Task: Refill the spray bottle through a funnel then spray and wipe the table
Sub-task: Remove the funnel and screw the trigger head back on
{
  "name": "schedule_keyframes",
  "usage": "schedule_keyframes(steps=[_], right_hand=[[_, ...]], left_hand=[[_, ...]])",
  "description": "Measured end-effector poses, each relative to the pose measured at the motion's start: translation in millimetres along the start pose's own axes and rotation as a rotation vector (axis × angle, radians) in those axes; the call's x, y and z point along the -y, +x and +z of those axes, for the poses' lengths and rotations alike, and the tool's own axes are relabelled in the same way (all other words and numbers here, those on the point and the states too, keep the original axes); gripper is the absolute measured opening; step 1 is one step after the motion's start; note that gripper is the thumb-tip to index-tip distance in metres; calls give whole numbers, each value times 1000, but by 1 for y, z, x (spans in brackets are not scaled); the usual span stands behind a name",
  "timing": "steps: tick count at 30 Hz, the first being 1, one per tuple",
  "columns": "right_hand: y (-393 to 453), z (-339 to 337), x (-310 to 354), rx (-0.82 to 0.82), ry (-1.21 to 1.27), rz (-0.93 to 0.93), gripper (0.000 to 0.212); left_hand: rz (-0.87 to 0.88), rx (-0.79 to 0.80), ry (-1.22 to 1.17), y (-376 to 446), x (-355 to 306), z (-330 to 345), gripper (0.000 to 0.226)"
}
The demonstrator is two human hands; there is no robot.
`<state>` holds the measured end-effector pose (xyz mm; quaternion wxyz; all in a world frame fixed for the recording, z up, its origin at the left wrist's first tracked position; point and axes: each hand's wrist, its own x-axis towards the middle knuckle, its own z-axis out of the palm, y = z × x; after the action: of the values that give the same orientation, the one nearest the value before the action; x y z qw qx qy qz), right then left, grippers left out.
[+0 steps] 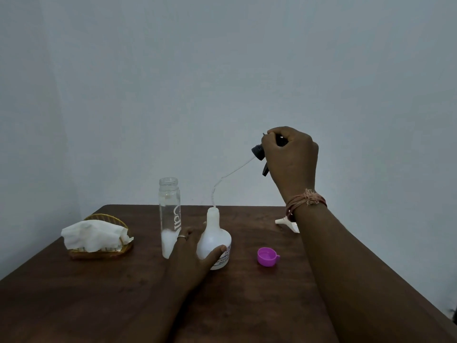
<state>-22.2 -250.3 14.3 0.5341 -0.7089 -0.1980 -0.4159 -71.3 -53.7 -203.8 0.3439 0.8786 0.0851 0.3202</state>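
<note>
A white spray bottle point(214, 233) stands upright on the brown table point(247, 305) near its middle. My left hand point(195, 253) grips its round body from the left. High above and to the right, my right hand point(290, 157) holds the black spray head point(258, 152) tilted; its thin clear dip tube point(222, 180) curves down into the bottle's open neck. Left of the spray bottle stands a tall clear bottle point(169, 214), uncapped, with some liquid in its bottom. A white funnel point(286, 223) lies at the table's back right, partly hidden by my right wrist.
A purple cap point(267, 256) lies open side up, right of the spray bottle. At the left, a woven basket point(99, 251) holds white tissues point(95, 235). A pale wall stands close behind the table's far edge.
</note>
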Motion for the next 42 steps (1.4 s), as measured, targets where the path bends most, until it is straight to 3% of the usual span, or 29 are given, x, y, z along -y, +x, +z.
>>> schedule_keyframes(steps=[9,25,35,42], right_hand=[[-9,8,-4,56,-39,-9,21],[-64,73,-35,582,-196,-111,20],[-58,74,-62,792,1,46,31],[-49,81,-51,907,-50,53,32]], left_hand=[[-12,10,-16,-2,1,-2,82],[33,19,5,4,4,-2,86],[37,12,-18,10,10,2,87],[17,43,-119,9,7,1,89]])
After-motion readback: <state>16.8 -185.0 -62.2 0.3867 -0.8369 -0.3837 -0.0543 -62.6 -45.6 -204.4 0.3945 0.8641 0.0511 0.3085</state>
